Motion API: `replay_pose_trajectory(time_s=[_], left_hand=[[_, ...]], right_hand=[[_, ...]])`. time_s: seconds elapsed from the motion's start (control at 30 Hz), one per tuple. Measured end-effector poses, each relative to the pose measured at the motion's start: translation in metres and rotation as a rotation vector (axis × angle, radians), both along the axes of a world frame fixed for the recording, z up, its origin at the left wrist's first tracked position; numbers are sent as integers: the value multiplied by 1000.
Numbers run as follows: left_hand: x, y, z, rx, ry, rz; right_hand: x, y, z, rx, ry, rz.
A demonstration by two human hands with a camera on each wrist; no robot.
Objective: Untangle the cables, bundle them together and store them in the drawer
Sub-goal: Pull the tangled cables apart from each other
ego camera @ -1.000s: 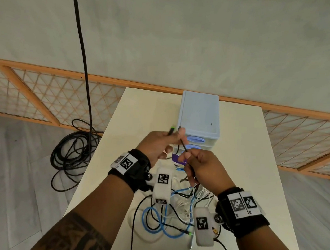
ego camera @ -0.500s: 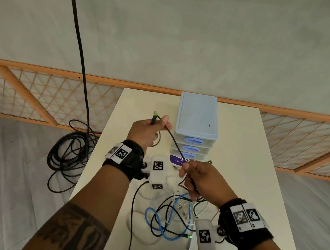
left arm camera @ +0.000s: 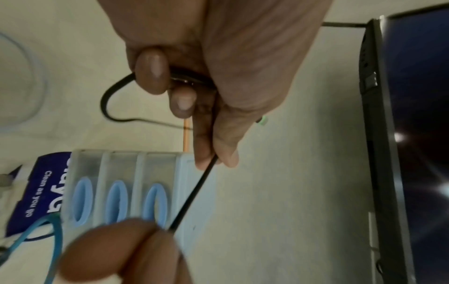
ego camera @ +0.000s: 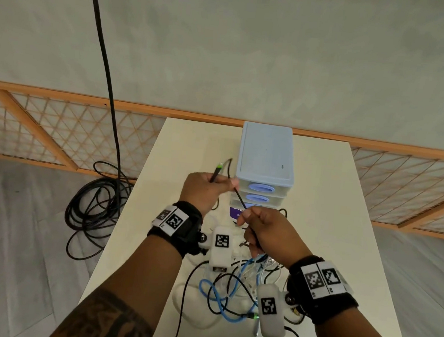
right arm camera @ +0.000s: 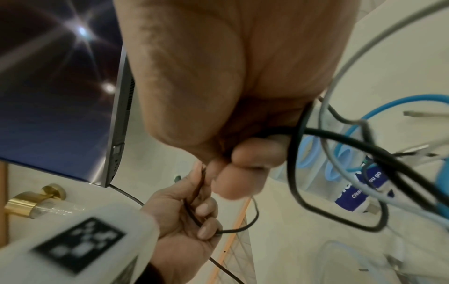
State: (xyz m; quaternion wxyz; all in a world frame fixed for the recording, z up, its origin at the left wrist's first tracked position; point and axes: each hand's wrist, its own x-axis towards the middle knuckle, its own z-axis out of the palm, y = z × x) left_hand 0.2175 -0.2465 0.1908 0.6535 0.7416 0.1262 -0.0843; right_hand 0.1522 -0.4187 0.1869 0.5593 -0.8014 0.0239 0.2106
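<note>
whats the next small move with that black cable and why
Probably draw the black cable further out with the left hand, while the right hand feeds it: it is taut between both hands, and its tail still runs into the tangle.

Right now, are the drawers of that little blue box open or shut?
Shut, as far as visible: the drawers sit flush in the box; the head view hides the lowest.

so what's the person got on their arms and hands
Bare hands, no sleeves. Each wrist carries a black strap: left wrist strap, right wrist strap. White square-pattern marker tags sit on the straps. A white camera pod with a thin black lead hangs by each wrist. The left forearm has a dark tattoo.
</note>
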Motion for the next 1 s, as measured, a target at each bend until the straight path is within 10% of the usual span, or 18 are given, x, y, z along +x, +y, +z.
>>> replay_pose_trajectory(time_s=[0.2,0.43,0.8,1.0], left_hand=[[17,15,-7,-100,18,258],[-6,-3,-14,-123,219,-224],[33,15,-9,-7,17,85],[5,1,-16,-3,275,-314]], right_hand=[[-9,-4,2,-17,80,29],[-3,-4,-2,-63,31,-12],[-14,-8,-3,-39,109,13],[-4,-9,-4,-74,46,-32]])
